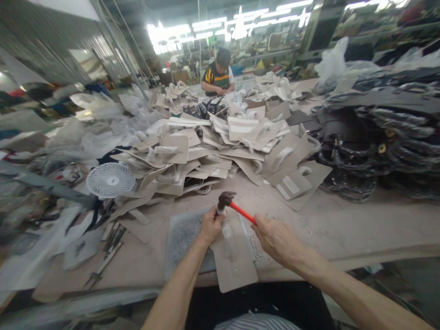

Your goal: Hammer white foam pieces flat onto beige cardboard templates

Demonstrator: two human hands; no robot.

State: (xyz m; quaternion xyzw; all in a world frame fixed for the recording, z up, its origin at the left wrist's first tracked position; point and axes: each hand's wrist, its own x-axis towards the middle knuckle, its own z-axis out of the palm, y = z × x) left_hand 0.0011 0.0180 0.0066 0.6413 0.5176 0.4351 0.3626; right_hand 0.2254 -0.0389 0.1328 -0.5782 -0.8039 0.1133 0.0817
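Note:
My right hand is wrapped around the red handle of a hammer. The hammer's dark head lies right over my left hand. Closed fingers of that left hand grip something short with a pale end, mostly hidden under the hammer head, so its kind is unclear. Beneath both hands lies a flat beige bag panel with a plastic-wrapped handle on it; its near end reaches past the table edge. Partly under the panel is a worn grey mat.
Many beige panels with wrapped handles are heaped ahead. Dark bag pieces are stacked at right. A white fan and several metal tools are at left. Small bits dot the table. Another person works beyond the heap.

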